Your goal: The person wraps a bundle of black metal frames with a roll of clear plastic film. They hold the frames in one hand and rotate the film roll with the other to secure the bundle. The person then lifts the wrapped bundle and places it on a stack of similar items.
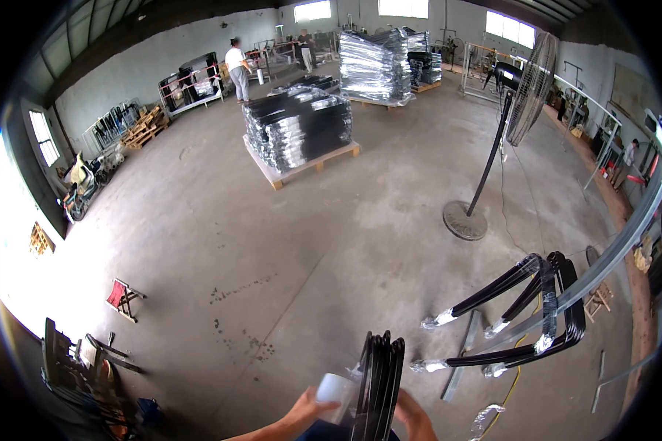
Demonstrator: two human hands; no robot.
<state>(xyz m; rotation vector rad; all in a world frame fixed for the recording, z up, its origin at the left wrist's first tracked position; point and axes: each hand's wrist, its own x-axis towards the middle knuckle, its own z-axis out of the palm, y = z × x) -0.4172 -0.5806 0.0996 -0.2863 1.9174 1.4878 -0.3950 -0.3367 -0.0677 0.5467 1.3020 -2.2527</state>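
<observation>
L hand [307,406] curls round the lower part of 1 white film roll [334,393], thumb & fingers pressed in on it. The roll tilts slightly, just L of 1 upright bundle of black bent tubes [379,382], rounded ends up, at bottom ctr. close to the worker's body. R hand [412,411] is at the bundle's R side, partly hidden by it; from where I stand I can't tell whether its fingers pinch the tubes or only rest there.

To R, on the concrete floor [331,242], lie black U-shaped tube frames [548,301], ends wrapped w/ whitish film; 1 grey metal bar [463,356] & 1 yellow cord [516,373] are near them. Behind the frames stands 1 pedestal fan [531,92] on a round base. Mid-floor, 1 wooden pallet [298,175] bears a stack of black film-wrapped goods [294,128]; farther back is 1 taller silvery wrapped stack [374,67]. At L: 1 folding stool [120,294] w/ red seat, & 1 scooter [81,192] near the wall. In bkgd., 2 people stand, 1 in a white top [238,57], 1 in a dark top [305,40]; another person [627,163] is at far R.
</observation>
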